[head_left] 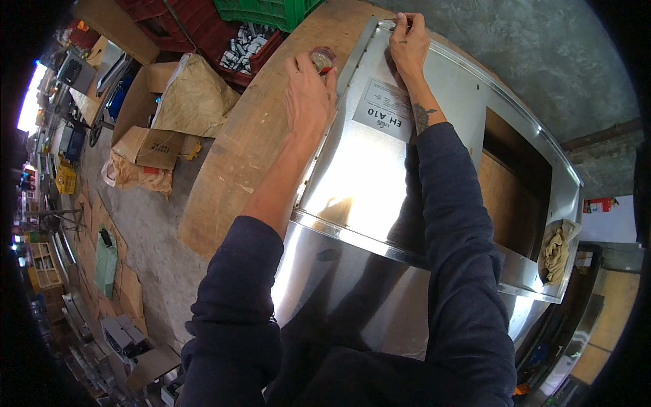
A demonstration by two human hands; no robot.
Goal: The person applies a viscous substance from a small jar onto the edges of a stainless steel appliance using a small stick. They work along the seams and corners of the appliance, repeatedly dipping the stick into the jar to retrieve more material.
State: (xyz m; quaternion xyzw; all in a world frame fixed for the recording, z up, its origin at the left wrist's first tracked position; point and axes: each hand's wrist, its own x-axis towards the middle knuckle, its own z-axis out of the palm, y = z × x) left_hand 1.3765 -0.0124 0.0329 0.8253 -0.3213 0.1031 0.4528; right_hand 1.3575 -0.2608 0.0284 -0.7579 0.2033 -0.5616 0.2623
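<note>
A large shiny sheet-metal housing (380,159) lies in front of me on a wooden table (234,159). It has a printed label (381,112) near its far left part and a rectangular opening (513,186) on the right. My left hand (309,95), beside the housing's left edge, is closed round a small round see-through object (321,60) with reddish parts. Bent over the housing's far edge, my right hand (409,46) has its fingertips pinched together near the corner. Whatever they hold is too small to make out.
Beyond the table's far left edge stand a red crate (159,27) with small metal parts (247,47) and a green crate (268,12). A cardboard box with brown paper (193,95) sits on the floor. A crumpled cloth (558,252) lies at the housing's right end.
</note>
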